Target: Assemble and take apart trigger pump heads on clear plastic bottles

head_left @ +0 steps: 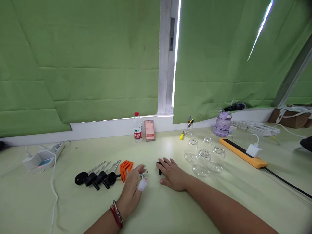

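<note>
My left hand (133, 190), with a white wrap on its thumb, rests on its side on the pale green table (156, 214). Its fingers curve around small metal pieces (142, 175) on the tabletop, with thumb and fingertips apart. My right hand (174, 175) lies palm down with its fingers spread, the fingertips beside a small black object (160, 168) that they partly cover. Left of my left hand are several black-knobbed metal rods (101, 177) and a stack of orange angled pieces (125, 169).
Several clear glass jars (203, 159) stand right of my right hand. Behind are a water bottle (137, 128), a pink box (149, 130) and a purple jug (222, 124). An orange power strip (243, 153) lies right, a white one (45, 159) left with its cable.
</note>
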`<action>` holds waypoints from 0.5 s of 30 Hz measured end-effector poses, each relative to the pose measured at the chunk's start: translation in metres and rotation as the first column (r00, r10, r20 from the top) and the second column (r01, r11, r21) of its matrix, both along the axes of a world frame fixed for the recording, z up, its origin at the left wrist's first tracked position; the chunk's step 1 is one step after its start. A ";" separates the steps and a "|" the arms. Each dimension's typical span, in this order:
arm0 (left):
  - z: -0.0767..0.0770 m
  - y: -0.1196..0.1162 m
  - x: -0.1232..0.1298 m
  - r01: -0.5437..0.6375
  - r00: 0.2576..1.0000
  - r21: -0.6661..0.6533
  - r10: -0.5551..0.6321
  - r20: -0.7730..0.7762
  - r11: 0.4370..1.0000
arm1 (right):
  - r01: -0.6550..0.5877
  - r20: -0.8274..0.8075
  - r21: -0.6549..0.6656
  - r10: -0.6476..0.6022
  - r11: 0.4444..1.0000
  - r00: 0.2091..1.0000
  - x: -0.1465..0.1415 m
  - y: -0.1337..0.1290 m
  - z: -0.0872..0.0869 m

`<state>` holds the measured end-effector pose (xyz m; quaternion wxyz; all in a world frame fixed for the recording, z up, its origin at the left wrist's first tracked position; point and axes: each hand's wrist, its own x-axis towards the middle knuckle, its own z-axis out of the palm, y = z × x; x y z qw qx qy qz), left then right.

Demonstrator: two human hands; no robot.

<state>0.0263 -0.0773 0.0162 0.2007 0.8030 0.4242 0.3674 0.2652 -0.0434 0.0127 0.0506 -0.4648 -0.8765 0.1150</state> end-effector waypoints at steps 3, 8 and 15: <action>0.001 0.000 0.000 0.001 1.000 -0.003 -0.001 0.000 1.000 | 0.021 -0.005 0.040 -0.020 0.999 1.000 0.003 0.009 -0.004; -0.001 0.000 -0.001 0.016 1.000 -0.002 -0.016 -0.002 1.000 | -0.017 -0.017 0.096 0.019 0.995 1.000 0.006 0.019 -0.004; 0.000 0.000 -0.001 0.029 1.000 -0.015 -0.029 0.006 0.999 | -0.067 -0.026 0.107 0.070 0.992 0.997 0.008 0.023 -0.001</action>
